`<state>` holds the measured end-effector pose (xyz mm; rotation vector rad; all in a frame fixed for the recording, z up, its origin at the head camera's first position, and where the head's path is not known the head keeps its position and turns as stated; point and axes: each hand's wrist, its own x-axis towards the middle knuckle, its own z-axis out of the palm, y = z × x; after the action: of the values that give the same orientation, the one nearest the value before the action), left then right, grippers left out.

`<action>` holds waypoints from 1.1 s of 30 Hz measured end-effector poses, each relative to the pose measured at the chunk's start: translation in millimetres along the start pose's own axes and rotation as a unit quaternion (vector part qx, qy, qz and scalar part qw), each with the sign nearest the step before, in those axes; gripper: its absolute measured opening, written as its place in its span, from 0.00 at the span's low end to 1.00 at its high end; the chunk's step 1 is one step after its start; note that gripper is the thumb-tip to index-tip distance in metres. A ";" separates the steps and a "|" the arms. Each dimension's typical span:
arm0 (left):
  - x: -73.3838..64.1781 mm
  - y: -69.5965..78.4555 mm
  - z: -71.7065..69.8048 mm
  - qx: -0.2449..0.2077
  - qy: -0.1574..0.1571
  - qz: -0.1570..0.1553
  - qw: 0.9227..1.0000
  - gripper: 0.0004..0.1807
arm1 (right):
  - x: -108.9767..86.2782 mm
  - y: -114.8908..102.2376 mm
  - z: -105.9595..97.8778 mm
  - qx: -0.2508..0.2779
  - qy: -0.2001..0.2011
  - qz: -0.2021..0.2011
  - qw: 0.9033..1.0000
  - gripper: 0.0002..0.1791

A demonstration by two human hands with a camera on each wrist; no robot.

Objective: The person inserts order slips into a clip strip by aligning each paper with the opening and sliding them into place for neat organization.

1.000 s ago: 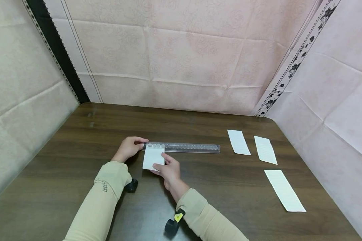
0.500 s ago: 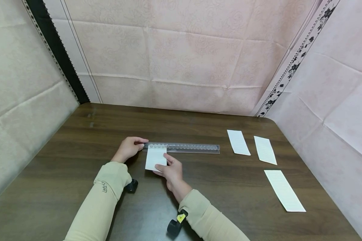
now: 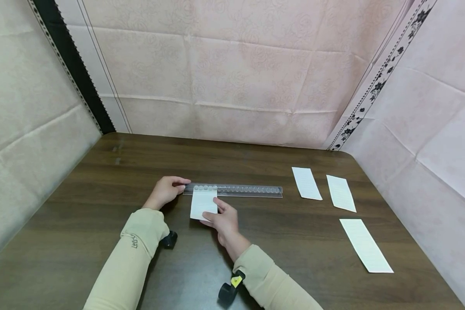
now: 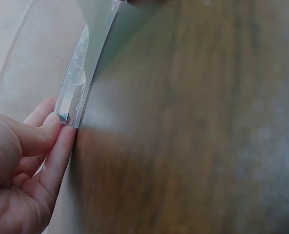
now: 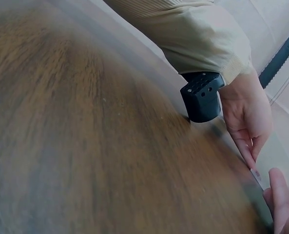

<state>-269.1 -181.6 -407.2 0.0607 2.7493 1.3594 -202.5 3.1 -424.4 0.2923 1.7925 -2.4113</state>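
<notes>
A clear plastic ruler [image 3: 249,190] with a row of round marks lies across the middle of the table. My left hand [image 3: 165,190] pinches its left end, thumb on top, as the left wrist view also shows on the ruler [image 4: 74,90]. A small white lined paper slip [image 3: 203,204] has its top edge beneath the ruler, whose marks show over it. My right hand [image 3: 225,221] pinches the slip near its lower right corner, thumb above and fingers at the side and below. In the right wrist view only part of the right hand [image 5: 283,204] shows.
To the right lie three more white slips: one upright-set paper slip [image 3: 307,183], a second paper slip [image 3: 341,193] and a longer paper strip [image 3: 366,245]. Brown wooden table [image 3: 112,241] surrounds them, with pale cloth [image 3: 232,77] hung behind and at both sides.
The right hand has slid the paper slip a little to the right along the ruler. My left hand and the ruler have stayed in place.
</notes>
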 end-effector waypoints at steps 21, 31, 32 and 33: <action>-2.1 0.9 0.7 0.004 0.005 0.000 1.000 0.14 | -0.6 -5.1 -13.0 -0.011 0.002 0.010 1.000 0.33; -0.9 -0.9 1.0 0.003 0.007 -0.004 1.000 0.15 | 0.5 -6.3 -18.3 -0.002 0.001 0.007 1.000 0.33; -0.8 -1.1 1.0 0.003 0.006 -0.005 1.000 0.15 | 0.7 -6.3 -18.8 -0.002 0.001 0.008 1.000 0.32; -0.6 -1.2 1.1 0.003 0.006 -0.006 1.000 0.15 | 0.7 -6.4 -19.3 -0.002 0.002 0.009 1.000 0.32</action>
<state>-268.4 -181.5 -408.8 0.0368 2.7591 1.3532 -203.0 23.4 -424.0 0.3105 1.7886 -2.3969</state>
